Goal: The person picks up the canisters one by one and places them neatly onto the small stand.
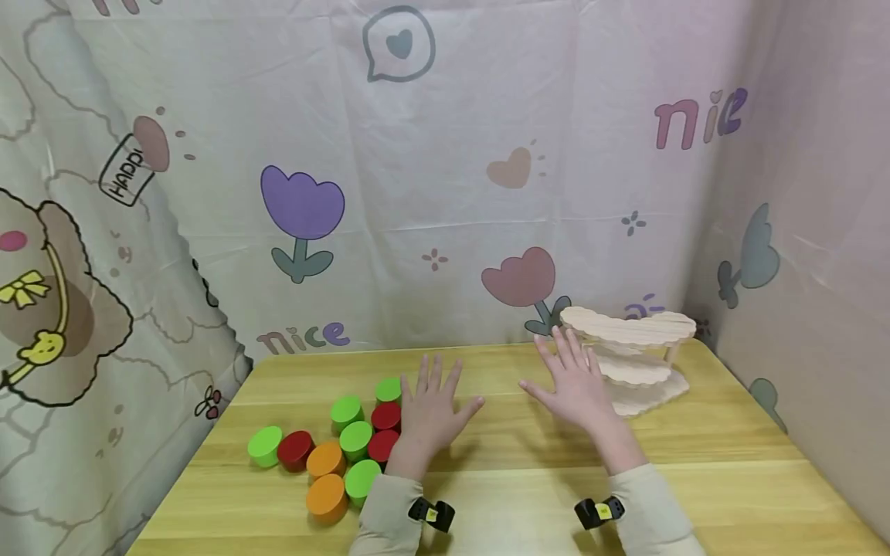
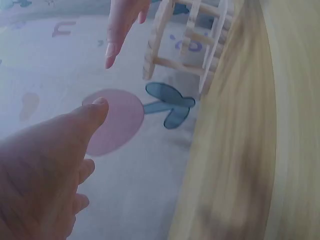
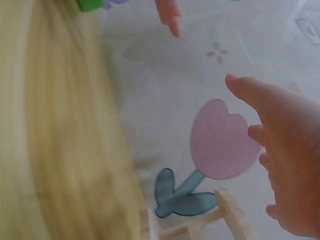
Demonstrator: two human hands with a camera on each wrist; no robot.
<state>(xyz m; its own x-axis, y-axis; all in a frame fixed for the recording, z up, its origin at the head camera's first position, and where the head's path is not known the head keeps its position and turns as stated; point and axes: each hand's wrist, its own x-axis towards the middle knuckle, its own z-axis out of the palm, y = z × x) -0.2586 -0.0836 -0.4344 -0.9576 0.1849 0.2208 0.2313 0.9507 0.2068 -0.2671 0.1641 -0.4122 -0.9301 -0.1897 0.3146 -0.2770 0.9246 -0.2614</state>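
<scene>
Both hands are over the wooden table (image 1: 511, 498), fingers fanned wide, holding nothing from where I'm standing. Left hand (image 1: 433, 413)'s near a bunch of green, red and orange cylinders (image 1: 356, 440) on the table's left side; right hand (image 1: 575, 386)'s by the little three-level wooden shelf (image 1: 636, 371) (wavy edges, kinda cute), far right.

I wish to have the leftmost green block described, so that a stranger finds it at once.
On the wooden table, find the round coloured blocks beside the left hand. At their far left end, next to a red block, is the green block: no other block lies farther left, and the other green blocks are nearer that hand.
</scene>
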